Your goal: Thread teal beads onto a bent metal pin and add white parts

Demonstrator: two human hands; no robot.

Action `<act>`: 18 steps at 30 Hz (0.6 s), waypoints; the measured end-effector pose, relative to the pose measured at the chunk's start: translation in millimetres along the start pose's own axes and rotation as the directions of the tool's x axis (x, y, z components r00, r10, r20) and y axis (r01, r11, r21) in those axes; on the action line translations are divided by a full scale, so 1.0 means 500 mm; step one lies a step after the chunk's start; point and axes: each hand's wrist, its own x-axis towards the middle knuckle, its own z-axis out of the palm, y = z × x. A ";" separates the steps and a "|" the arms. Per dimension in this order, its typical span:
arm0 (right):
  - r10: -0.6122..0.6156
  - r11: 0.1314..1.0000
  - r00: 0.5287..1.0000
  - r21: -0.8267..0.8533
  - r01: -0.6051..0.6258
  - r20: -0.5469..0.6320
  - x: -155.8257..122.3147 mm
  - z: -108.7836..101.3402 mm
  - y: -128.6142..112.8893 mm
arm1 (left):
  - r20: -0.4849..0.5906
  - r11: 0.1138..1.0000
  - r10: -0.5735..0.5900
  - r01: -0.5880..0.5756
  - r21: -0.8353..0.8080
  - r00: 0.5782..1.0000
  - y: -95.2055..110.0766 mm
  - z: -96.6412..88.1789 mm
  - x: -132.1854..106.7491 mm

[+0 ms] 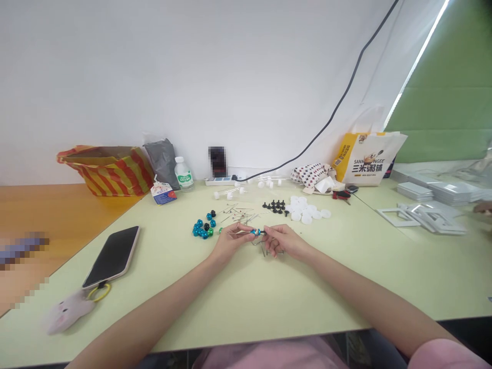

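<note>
thin metal pin with a blue bead sits between both hands, above the pale green desk: left hand pinches the shaft, right hand closes on the bead. light, stiff, slick; grip beside the bead.

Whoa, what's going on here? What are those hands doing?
A person's left hand and right hand are pinching a thin metal pin with a blue bead on it, above a pale green table. Loose pins, more blue beads, black pegs and white discs lie just beyond.
</note>
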 end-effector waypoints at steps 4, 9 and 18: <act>-0.043 0.999 0.998 0.017 0.044 -0.042 0.000 -0.001 0.000 | -0.011 1.000 -0.010 0.010 0.002 1.000 0.005 0.002 0.000; -0.231 0.973 0.969 -0.020 0.230 -0.094 -0.006 -0.004 -0.009 | -0.023 1.000 -0.023 0.023 0.006 0.999 0.010 0.006 -0.005; -0.228 0.974 0.970 -0.028 0.226 -0.088 -0.005 -0.004 -0.008 | -0.026 1.000 -0.008 0.008 0.004 1.000 0.015 0.011 -0.007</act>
